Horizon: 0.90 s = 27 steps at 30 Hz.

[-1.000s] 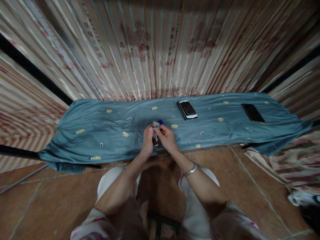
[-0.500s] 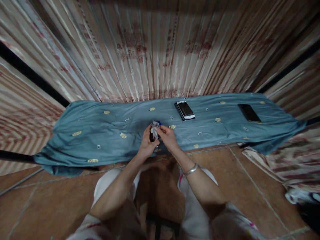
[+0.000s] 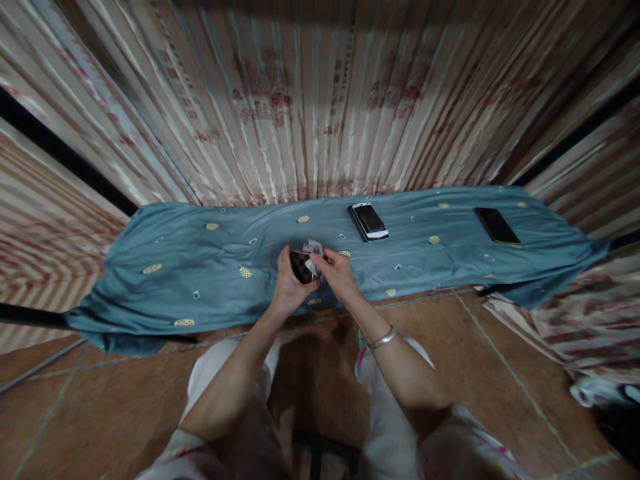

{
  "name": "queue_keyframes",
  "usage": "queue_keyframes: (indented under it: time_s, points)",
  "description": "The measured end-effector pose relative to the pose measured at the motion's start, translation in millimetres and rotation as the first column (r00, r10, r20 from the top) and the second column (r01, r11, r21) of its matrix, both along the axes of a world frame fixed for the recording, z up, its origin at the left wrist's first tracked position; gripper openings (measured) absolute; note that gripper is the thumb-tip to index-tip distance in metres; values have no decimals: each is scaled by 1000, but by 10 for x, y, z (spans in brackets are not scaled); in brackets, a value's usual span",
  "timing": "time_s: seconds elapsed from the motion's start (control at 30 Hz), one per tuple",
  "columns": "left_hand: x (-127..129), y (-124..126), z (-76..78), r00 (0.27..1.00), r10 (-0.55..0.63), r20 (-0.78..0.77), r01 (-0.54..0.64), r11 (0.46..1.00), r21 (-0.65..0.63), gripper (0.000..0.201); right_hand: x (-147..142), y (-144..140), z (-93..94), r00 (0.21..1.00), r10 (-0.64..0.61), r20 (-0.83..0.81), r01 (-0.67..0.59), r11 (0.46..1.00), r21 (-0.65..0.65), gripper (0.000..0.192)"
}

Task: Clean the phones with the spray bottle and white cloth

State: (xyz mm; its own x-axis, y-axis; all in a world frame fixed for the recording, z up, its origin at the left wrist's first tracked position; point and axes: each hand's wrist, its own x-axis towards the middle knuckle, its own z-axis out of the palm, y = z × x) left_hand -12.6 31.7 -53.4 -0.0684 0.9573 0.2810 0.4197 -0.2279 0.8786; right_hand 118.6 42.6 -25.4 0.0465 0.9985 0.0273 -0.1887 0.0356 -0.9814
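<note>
We see both hands close together at the near edge of the blue cover (image 3: pixel 225 257), a little left of the scene's middle. The left hand (image 3: pixel 289 285) is clamped on a dark checked case (image 3: pixel 300 268), fingers along its far left side and thumb across its near edge; we judge this grip by the edges is meant to steady the case while leaving its broad face bare. Whether a phone sits inside it, we cannot tell. The right hand (image 3: pixel 339 272) has thumb and fingertips pinched together on a crumpled grey cloth (image 3: pixel 314 247), which bunches over the right part of the case; the bunching probably gives the fingertips something thick to press with. With the two hands meeting from left and right, each likely braces against the other's push. We cannot make out whether the case touches the cover beneath or is lifted just above it. Farther off and to the right, a white phone (image 3: pixel 369 221) lies face up on a dark flat thing (image 3: pixel 353 220), stacked perhaps to save room. Well apart, at the far right, a black phone (image 3: pixel 497 225) lies flat by itself. Both phones lie clear of the hands, which seems to leave the near middle free for handling.
</note>
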Motion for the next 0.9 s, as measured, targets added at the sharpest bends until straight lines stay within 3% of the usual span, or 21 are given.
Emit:
queue_keyframes:
  time_s: [0.13,0.23,0.43,0.57,0.7,0.9]
  points:
    - [-24,5,43,998,20,-64,-18,1000,26,98,3,4,-23,999,-24,48,22,999,38,36]
    - [-57,1,92,995,5,-105,-1,999,39,92,28,-21,-22,980,-34,197,14,994,105,33]
    - [-135,5,96,983,-38,-182,47,998,44,96,129,-71,12,855,-79,512,-101,944,314,29]
    - [-159,-4,76,972,-73,-225,92,993,73,100,170,-71,22,799,-106,592,-132,930,344,31]
    - [-165,-23,122,974,-52,-222,76,992,98,100,174,-36,-9,830,-100,548,-70,957,281,24]
    - [-207,17,201,989,47,-141,-22,985,173,106,97,73,-133,969,-119,215,101,991,93,34]
